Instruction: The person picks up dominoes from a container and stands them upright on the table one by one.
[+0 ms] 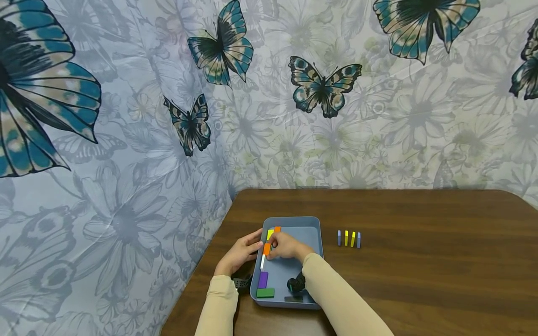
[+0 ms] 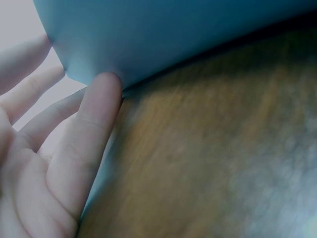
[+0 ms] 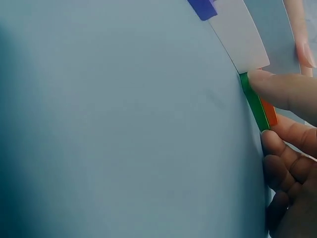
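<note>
A grey-blue tray (image 1: 258,280) stands on the table, colored blocks lined along its left side. With thumb and index finger my right hand (image 1: 286,246) pinches the ends of a green block (image 3: 255,101), which sits right against an orange block (image 3: 269,112). A white block (image 3: 240,34) adjoins the green one, and a purple block (image 3: 202,8) comes after it. My left hand (image 1: 239,253) rests at the tray's outer left wall, its thumb (image 2: 101,99) touching that wall and its fingers extended.
Inside the tray lie a yellow block (image 1: 270,234), another orange block (image 1: 277,229), a second green block (image 1: 265,293) and a dark block (image 1: 293,299). Several thin blue and yellow blocks (image 1: 346,238) stand on the table (image 1: 420,261) to the right. Behind is a butterfly-print wall covering (image 1: 269,140).
</note>
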Available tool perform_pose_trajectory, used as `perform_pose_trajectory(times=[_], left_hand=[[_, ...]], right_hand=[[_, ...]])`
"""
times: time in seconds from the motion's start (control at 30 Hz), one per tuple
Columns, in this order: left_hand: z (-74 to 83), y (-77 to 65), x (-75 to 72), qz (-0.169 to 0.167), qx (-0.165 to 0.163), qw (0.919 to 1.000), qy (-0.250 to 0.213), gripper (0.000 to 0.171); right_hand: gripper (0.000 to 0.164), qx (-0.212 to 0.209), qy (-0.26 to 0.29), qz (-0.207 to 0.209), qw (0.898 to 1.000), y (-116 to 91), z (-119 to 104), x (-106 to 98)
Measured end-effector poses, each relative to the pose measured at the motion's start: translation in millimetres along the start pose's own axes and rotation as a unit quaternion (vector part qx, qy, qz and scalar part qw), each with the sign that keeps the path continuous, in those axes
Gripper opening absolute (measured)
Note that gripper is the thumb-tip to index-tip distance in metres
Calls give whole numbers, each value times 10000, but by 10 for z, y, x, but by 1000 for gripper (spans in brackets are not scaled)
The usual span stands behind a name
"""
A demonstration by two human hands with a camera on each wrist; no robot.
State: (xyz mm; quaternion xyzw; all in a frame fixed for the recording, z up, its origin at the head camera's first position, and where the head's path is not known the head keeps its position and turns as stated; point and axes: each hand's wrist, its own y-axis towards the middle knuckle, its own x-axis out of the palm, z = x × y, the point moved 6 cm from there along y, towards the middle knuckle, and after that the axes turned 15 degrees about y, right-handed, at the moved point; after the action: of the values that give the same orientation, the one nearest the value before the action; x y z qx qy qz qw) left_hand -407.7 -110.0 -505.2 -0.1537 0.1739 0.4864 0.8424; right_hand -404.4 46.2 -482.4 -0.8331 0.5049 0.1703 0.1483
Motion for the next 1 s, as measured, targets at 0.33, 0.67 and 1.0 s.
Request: perform_pose_trajectory(times=[0.33,0.67,1.0], left_hand=[[20,-12,-6,16,0,10000,12,62],[-8,-11,1,12,-29,10000,-33,62],[0,-14,1,23,-11,10000,-19,62]], right_hand=[[33,-39,234,39,9997,9,16,-26],[40,-156,782,226,9966,0,47,-40],[45,-46,1025,428,9938,-2,65,-68]])
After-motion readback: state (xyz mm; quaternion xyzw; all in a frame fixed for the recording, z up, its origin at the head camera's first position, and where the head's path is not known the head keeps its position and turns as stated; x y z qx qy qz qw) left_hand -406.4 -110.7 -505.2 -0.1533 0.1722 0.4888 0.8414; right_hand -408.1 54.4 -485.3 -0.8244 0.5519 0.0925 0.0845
